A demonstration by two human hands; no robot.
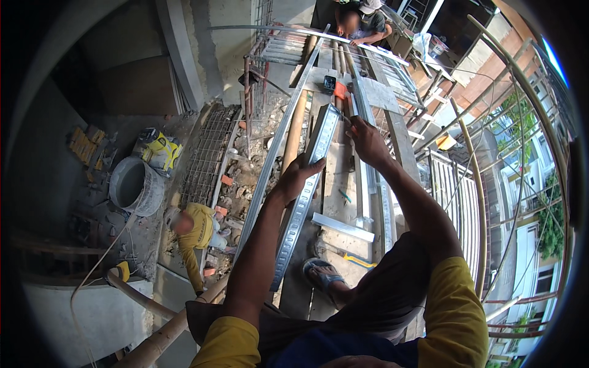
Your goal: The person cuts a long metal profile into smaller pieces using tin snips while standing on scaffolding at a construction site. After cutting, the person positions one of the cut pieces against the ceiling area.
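Observation:
My left hand is wrapped round a long galvanized metal channel with a row of slots along its face. The channel slants from beside my leg up and away from me. Close to its far end, my right hand is closed, with a thin dark piece showing at its fingertips. I cannot make out what that piece is. Just beyond lie an orange tool or case and a small black box-like thing. A short metal offcut rests on the planks near my sandalled foot.
I am on a raised plank platform with long metal channels lengthwise. A person works at the far end. Below left, a yellow-shirted person bends near a bucket and rubble. Bamboo poles stand at right.

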